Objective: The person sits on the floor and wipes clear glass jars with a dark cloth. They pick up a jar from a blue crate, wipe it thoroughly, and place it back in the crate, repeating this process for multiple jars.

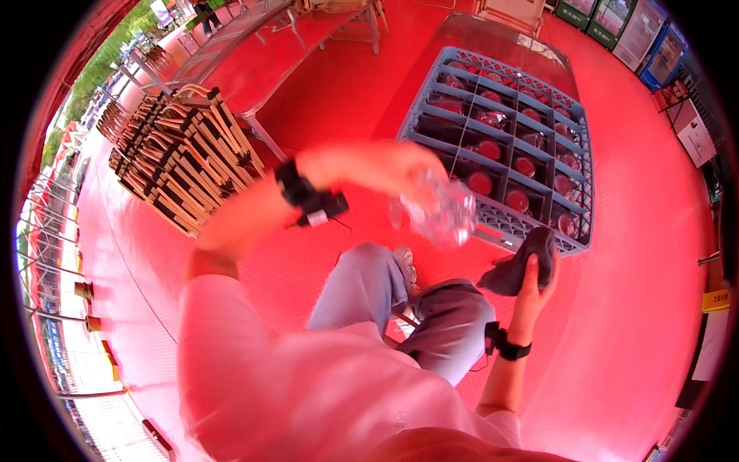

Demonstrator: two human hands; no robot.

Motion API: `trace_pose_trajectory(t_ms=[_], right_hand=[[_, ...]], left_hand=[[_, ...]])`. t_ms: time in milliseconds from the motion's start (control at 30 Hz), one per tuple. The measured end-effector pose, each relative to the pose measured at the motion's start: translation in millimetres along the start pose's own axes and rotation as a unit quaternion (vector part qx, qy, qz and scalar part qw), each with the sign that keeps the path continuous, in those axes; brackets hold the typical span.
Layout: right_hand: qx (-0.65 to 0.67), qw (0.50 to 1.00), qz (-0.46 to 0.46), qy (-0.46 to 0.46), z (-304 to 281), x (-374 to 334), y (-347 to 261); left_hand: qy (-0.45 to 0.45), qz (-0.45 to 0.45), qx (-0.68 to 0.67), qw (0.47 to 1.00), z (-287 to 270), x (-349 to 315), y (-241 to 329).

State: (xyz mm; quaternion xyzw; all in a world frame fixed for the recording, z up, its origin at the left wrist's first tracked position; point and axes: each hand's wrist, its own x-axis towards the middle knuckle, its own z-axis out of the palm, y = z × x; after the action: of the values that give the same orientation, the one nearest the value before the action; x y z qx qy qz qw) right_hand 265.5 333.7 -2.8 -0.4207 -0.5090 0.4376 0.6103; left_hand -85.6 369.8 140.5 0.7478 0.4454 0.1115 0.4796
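Note:
My left hand [412, 173], blurred by motion, is closed around a clear drinking glass [448, 214] in front of the near left corner of a blue compartment rack [500, 218]. The glass is smeared too, so its exact shape is hard to make out. In my right hand [539, 281] is a dark grey cloth [512, 269], bunched up and gripped with the thumb across it, just off the rack's near right corner. Several glasses [479, 183] stand in the rack's compartments; some compartments on its left side look dark, and I cannot tell what is in them.
The rack rests on a dark, shiny-topped table [508, 38]. Folded wooden chairs [181, 158] are stacked to the left, beside a metal-framed table [265, 61]. Upright display fridges [639, 35] stand at the far right. My knees [454, 323] are below my hands, over the red floor.

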Motion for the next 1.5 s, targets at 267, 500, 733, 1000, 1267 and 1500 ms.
trace_pose_trajectory(t_ms=[267,500,733,1000,1267,1500], right_hand=[[0.28,0.867,0.388,-0.138,16,-113,40],[0.182,0.951,0.238,-0.074,20,-156,17],[0.039,0.977,0.166,-0.128,38,-158,-20],[-0.044,0.993,0.011,-0.105,42,-130,-72],[-0.237,0.951,-0.137,-0.141,77,-146,-56],[-0.251,0.937,-0.195,-0.147,79,-166,-41]], left_hand=[[0.093,0.047,-0.261,0.96,185,-17,-51],[0.168,0.073,-0.543,0.819,254,-29,-51],[0.126,0.069,-0.714,0.685,264,-34,-56],[0.148,0.044,-0.673,0.724,275,-41,-49],[0.217,0.063,-0.639,0.735,275,-37,-39],[0.196,0.044,-0.746,0.635,258,-45,-23]])
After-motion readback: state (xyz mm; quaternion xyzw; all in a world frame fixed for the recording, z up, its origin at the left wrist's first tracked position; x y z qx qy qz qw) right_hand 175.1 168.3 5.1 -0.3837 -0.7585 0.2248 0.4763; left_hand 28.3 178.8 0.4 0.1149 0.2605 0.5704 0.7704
